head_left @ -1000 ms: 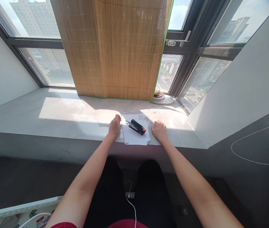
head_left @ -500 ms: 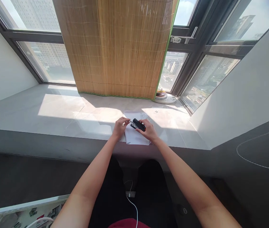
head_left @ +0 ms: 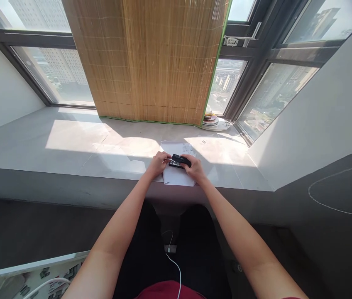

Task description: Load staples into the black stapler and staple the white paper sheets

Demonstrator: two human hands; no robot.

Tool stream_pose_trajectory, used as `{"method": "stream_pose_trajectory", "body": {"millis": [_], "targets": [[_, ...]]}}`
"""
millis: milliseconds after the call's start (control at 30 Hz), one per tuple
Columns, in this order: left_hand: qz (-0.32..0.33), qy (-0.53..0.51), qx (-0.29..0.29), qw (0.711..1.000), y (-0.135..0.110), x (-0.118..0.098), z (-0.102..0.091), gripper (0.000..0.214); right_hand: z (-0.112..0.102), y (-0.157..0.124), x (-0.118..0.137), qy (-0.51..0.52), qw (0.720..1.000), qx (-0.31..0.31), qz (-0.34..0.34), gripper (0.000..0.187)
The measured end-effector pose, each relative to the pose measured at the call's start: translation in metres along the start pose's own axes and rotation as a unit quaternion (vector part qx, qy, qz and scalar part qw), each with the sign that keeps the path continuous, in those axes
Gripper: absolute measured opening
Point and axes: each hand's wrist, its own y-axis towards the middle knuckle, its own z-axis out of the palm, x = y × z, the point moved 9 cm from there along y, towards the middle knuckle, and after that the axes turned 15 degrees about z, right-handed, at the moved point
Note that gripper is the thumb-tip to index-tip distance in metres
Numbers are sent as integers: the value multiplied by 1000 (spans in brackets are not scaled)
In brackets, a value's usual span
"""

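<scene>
A black stapler [head_left: 179, 160] lies over a sheet of white paper [head_left: 177, 176] on the grey window ledge [head_left: 70, 145]. My right hand [head_left: 194, 169] is closed around the stapler's right end. My left hand [head_left: 159, 163] has its fingers curled at the stapler's left end, touching it. A small cluster of staples [head_left: 188, 147] rests at the paper's far edge.
A bamboo blind [head_left: 151, 62] hangs behind the ledge. A stack of plates [head_left: 215, 121] stands at the back right corner by the window. A white cable [head_left: 172, 259] runs down between my legs. A white wall [head_left: 319, 104] closes the right side.
My right hand moved left from the bare ledge onto the stapler and took hold of it. My left hand shifted right to the stapler's other end. The stapler turned to lie more level.
</scene>
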Motion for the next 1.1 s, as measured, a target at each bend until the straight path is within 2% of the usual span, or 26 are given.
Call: {"method": "stream_pose_trajectory", "body": {"millis": [133,300,567,633,800,1000,1100], "targets": [[12,-7,10,1000,0,-4,-1,17,0,1,-4,1,1000,0,8,38],[23,-30,-4,999,0,-8,-5,16,0,1,-5,-3,1000,0,1,39],[1,-27,-4,1000,-2,0,-6,16,-1,4,-14,29,999,-8,18,38],[-4,-15,-8,1000,-3,1,-7,23,-6,5,-19,59,997,-24,31,37],[-3,-18,-30,999,-5,3,-10,64,-15,4,-24,118,990,-62,47,37],[-18,-28,-37,999,-8,12,-8,62,-16,4,-19,131,989,-64,27,37],[-21,-14,-17,1000,-8,15,-1,67,-16,5,-19,131,989,-62,31,37]]}}
